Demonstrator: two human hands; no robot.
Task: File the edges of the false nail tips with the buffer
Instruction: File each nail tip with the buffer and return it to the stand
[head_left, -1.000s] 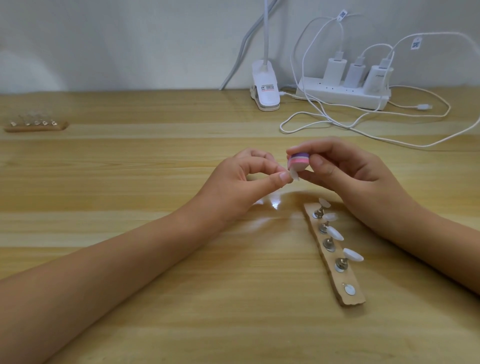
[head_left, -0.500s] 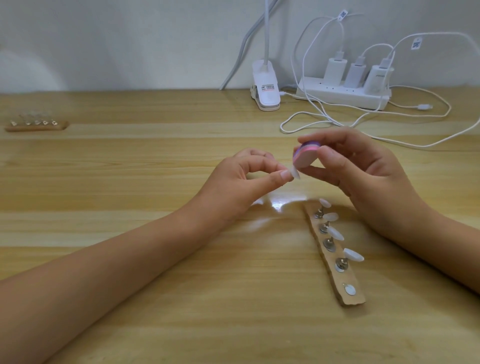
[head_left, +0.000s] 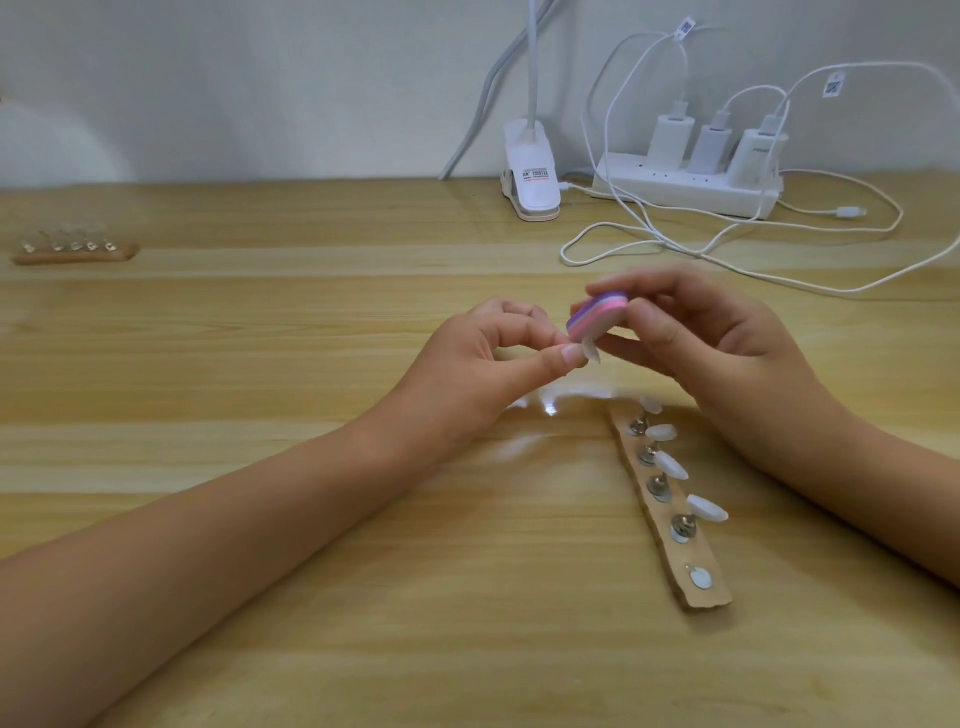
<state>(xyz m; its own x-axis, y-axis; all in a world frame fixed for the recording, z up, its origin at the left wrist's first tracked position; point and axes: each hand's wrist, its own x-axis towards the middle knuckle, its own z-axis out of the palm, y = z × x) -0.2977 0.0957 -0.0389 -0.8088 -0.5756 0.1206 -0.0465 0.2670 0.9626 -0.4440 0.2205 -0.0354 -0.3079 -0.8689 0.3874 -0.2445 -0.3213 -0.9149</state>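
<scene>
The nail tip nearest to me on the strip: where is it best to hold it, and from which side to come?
Probably by the metal post under the nail tip, pinched from the left. The tip slants out to the right over the edge of the strip, so this leaves its edges free for the buffer.

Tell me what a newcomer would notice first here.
Two hands meet mid-table: the right hand holds a pink-and-purple buffer against a white false nail tip pinched by the left hand. Nearer the camera, a wooden strip carries more white tips on small metal stands, with none on its nearest spot. At the back right, a white power strip with three chargers trails looping cables.
</scene>
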